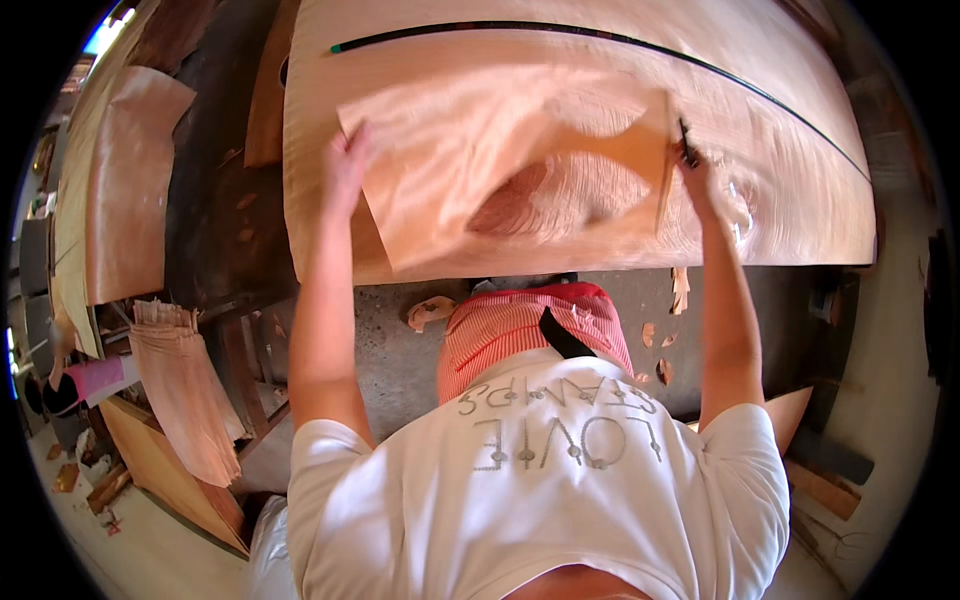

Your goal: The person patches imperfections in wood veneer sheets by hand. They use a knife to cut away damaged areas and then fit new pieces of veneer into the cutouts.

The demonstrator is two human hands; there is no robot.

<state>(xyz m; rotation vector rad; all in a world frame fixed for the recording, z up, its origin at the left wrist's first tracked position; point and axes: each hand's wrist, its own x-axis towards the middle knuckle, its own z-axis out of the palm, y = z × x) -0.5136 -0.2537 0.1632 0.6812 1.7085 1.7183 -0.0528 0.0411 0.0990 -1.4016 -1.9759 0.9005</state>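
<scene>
A thin wood veneer sheet (430, 170) with a large ragged gap toward its right part is held up over the big veneer-covered table (800, 225). My left hand (347, 158) is closed on the sheet's left edge. At its right edge my right hand (695, 172) is closed around a small black tool (686, 140), whose kind is too blurred to make out. Whether those fingers also pinch the sheet I cannot tell. Through the gap, darker wavy-grained veneer shows on the tabletop.
A long thin black strip (520, 25) with a green tip lies across the table's far side. More veneer sheets (130, 200) stand at the left, with a hanging veneer bundle (185, 375) nearer me. Veneer scraps (430, 312) litter the floor by the table's near edge.
</scene>
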